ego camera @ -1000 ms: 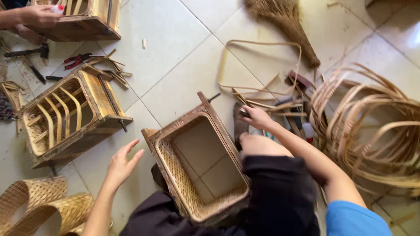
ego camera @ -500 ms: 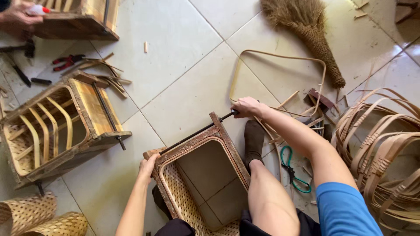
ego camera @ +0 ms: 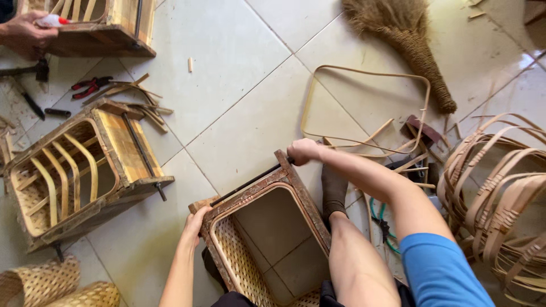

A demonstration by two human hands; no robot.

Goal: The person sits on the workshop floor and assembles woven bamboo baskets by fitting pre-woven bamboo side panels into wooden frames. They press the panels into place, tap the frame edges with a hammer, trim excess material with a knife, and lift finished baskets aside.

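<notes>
Since half a second ago your hands have hardly shifted on the frame; the view has only slid a little, with the broom (ego camera: 406,40) now nearer the top edge. Your right hand (ego camera: 302,151) is curled into a fist around the far end of the dark metal rod (ego camera: 250,183), fingers pressed together. Your left hand (ego camera: 196,220) lies with fingers together against the near-left corner of the wooden frame (ego camera: 301,196), touching a small wood block there. That frame clamps the rim of a woven basket (ego camera: 239,258), which is empty and sits between your legs on the tiled floor. Its rod runs along the frame's far-left edge, long axis slanting from lower left to upper right.
</notes>
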